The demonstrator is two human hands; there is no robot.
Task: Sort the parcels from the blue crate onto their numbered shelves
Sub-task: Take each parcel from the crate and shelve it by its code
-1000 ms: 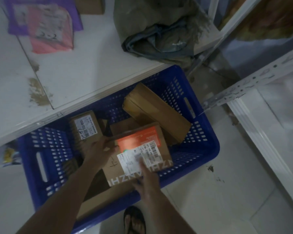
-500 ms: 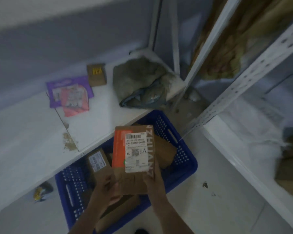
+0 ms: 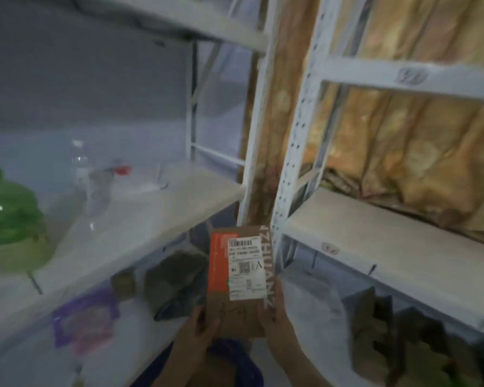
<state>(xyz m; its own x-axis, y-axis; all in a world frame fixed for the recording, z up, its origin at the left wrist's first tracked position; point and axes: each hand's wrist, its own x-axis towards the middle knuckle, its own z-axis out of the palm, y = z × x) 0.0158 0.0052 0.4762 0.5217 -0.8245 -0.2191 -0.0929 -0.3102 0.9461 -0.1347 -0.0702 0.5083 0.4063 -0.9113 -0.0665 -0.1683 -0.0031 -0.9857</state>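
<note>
I hold a brown cardboard parcel [image 3: 239, 277] upright in front of me, with an orange panel, a white shipping label and a handwritten number near its lower end. My left hand [image 3: 197, 335] grips its lower left edge and my right hand [image 3: 277, 328] grips its lower right edge. Only a sliver of the blue crate [image 3: 235, 358] shows below the hands, mostly hidden by my arms. The white shelf on the right [image 3: 375, 247] carries a red-circled number tag [image 3: 330, 248] on its front edge; the shelf above it bears another tag [image 3: 412, 75].
White metal racks stand left and right, with a perforated upright post [image 3: 291, 169] between them. The left middle shelf [image 3: 151, 216] holds a green container [image 3: 9, 216] and clear bottles [image 3: 87, 177]. The lower left shelf has a purple mailer [image 3: 85, 319] and dark bags [image 3: 176, 277].
The parcel came out of the crate and now stands upright in both hands. My view swung up from the crate to the shelves.
</note>
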